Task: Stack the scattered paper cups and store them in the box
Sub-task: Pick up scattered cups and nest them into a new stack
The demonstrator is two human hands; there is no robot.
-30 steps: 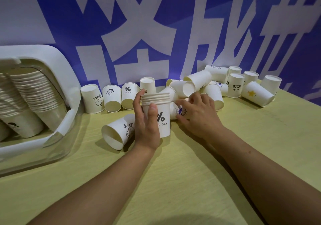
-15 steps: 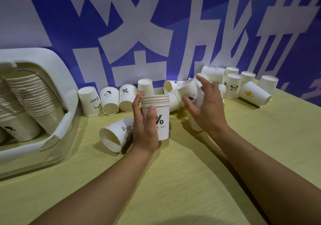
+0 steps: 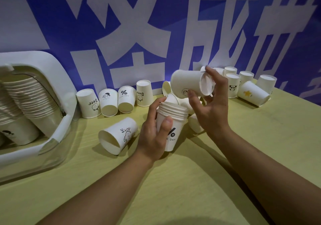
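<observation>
My left hand grips an upright stack of several white paper cups with a "% NICE DAY" print, standing on the table. Just above and right of it, my right hand holds a single white cup tilted on its side, its base end towards me. One cup with a cartoon print lies on its side left of the stack. Several more cups stand or lie along the wall, and another group sits at the far right. The white box at left holds long nested cup stacks.
A blue wall banner with large white characters rises right behind the cups. The yellow-green wooden table stretches towards me under both forearms. The box's transparent lower wall borders the table's left side.
My right hand picked a cup out of the pile behind the stack and lifted it up and left, over the stack. My left hand stayed on the stack.
</observation>
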